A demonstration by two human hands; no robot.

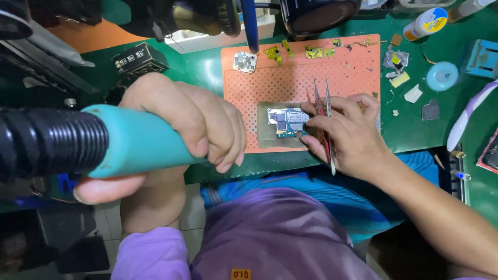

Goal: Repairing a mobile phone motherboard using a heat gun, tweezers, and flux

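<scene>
Two hands are at work over a green tabletop. The left hand is wrapped tight around the teal handle of a hot-air tool, whose ribbed black hose runs off to that hand's outer side. The right hand has its fingers curled, pinching one pair of tweezers that slants across its knuckles, while its fingertips press the edge of a small circuit board. That board lies between the two hands, on a grey plate atop an orange perforated mat. Beyond the right hand, along the mat's far edge, lie one square metal shield and several small yellow parts. Farther out past the right hand stand a white bottle with a blue and yellow label and a round pale-blue disc. A blue rod hangs down beyond the mat, between the hands.
</scene>
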